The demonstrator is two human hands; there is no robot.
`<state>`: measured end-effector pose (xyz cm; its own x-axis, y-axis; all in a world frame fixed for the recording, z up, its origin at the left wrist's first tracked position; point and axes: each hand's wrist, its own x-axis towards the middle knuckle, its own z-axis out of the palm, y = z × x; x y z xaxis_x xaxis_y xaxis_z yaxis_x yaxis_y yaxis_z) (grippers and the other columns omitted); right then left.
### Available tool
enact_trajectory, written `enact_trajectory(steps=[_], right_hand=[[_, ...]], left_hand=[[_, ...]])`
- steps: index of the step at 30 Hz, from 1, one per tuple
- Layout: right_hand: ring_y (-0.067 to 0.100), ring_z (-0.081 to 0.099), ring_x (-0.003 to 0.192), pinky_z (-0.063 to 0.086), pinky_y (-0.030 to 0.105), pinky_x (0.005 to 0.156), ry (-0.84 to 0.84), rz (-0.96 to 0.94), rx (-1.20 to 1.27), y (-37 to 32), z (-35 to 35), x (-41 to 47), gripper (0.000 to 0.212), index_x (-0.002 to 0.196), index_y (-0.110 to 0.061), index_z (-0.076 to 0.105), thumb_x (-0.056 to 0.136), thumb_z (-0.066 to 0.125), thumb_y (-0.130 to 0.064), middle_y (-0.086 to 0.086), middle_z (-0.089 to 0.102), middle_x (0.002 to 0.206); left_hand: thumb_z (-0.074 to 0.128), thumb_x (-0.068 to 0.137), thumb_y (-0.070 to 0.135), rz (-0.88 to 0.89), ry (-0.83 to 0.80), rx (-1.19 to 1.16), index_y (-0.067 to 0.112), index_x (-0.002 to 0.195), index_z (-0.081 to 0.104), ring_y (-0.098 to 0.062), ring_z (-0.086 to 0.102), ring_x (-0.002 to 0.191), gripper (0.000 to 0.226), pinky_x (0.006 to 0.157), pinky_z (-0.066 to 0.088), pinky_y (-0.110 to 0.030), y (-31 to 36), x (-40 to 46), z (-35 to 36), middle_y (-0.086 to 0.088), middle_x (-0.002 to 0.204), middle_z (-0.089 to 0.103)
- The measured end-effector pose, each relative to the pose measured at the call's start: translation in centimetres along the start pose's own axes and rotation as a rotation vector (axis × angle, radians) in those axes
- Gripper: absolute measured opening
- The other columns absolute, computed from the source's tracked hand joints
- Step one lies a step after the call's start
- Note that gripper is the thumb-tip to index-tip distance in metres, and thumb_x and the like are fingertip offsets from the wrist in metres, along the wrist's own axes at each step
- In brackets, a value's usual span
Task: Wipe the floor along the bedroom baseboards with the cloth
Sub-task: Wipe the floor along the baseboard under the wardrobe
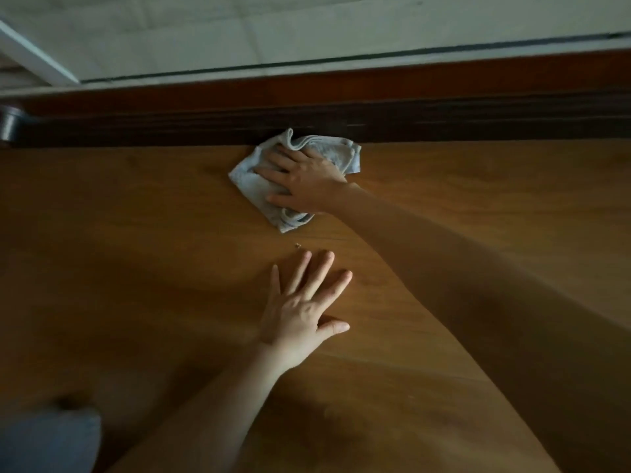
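Note:
A crumpled grey cloth lies on the brown wooden floor, its far edge against the dark wooden baseboard. My right hand lies flat on top of the cloth and presses it down, fingers spread and pointing left. My left hand rests palm down on the bare floor nearer to me, fingers straight and spread, holding nothing. A small crumb sits on the floor between the two hands.
Above the baseboard runs a pale wall with a white strip at the far left. A dark grey round object stands at the left end of the baseboard. Blue-grey fabric shows at the bottom left.

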<state>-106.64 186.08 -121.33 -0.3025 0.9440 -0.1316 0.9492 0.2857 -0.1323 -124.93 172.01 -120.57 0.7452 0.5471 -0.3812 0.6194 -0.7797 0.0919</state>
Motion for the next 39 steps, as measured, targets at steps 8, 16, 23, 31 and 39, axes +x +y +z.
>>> enact_trajectory(steps=[8, 16, 23, 31, 39], right_hand=[[0.02, 0.004, 0.149, 0.01, 0.043, 0.117, 0.042, 0.014, 0.022, -0.3, 0.7, 1.1, 0.065, 0.153, -0.036, 0.01, 0.095, 0.018, -0.064, 0.0, 0.008, 0.162], [0.022, 0.017, 0.147, 0.016, 0.044, 0.117, 0.07, 0.121, -0.007, -2.2, 0.7, 2.3, 0.073, 0.152, -0.033, 0.018, 0.088, 0.009, -0.067, 0.002, 0.021, 0.16], [0.028, 0.031, 0.141, 0.017, 0.043, 0.119, 0.181, 0.354, 0.073, -8.5, 1.0, 6.2, 0.065, 0.148, -0.028, 0.035, 0.094, 0.027, -0.061, 0.006, 0.039, 0.151], [0.026, 0.02, 0.146, 0.01, 0.045, 0.12, 0.207, 0.502, 0.044, -15.4, 1.6, 13.8, 0.061, 0.15, -0.03, 0.03, 0.096, 0.03, -0.059, 0.004, 0.029, 0.157], [0.026, 0.021, 0.145, 0.01, 0.045, 0.119, 0.134, 0.574, -0.015, -18.3, 0.9, 17.8, 0.061, 0.15, -0.031, 0.031, 0.097, 0.031, -0.06, 0.005, 0.027, 0.157]], left_hand=[[0.026, 0.088, 0.064, 0.042, 0.057, -0.105, 0.041, 0.151, 0.016, -0.024, -0.003, 0.15, 0.068, 0.112, 0.005, -0.064, 0.1, -0.6, 0.4, 0.005, 0.163, 0.002], [0.022, 0.09, 0.064, -0.006, 0.132, -0.086, 0.038, 0.153, 0.013, -0.028, 0.004, 0.15, 0.068, 0.115, 0.01, -0.064, -10.2, -3.7, -1.2, 0.002, 0.163, -0.001], [0.045, 0.089, 0.063, -0.088, 0.048, -0.024, 0.033, 0.151, 0.031, -0.032, 0.017, 0.147, 0.069, 0.109, 0.021, -0.067, -27.4, -6.7, -1.3, -0.002, 0.162, 0.016], [0.035, 0.089, 0.067, -0.063, -0.007, -0.058, 0.043, 0.152, 0.005, -0.022, -0.009, 0.149, 0.074, 0.115, 0.01, -0.06, -35.8, -7.5, -1.7, 0.007, 0.163, -0.01], [0.032, 0.092, 0.067, -0.033, -0.045, -0.075, 0.043, 0.152, 0.0, -0.023, -0.011, 0.149, 0.072, 0.114, 0.006, -0.065, -35.7, -7.6, -2.1, 0.007, 0.162, -0.011]])
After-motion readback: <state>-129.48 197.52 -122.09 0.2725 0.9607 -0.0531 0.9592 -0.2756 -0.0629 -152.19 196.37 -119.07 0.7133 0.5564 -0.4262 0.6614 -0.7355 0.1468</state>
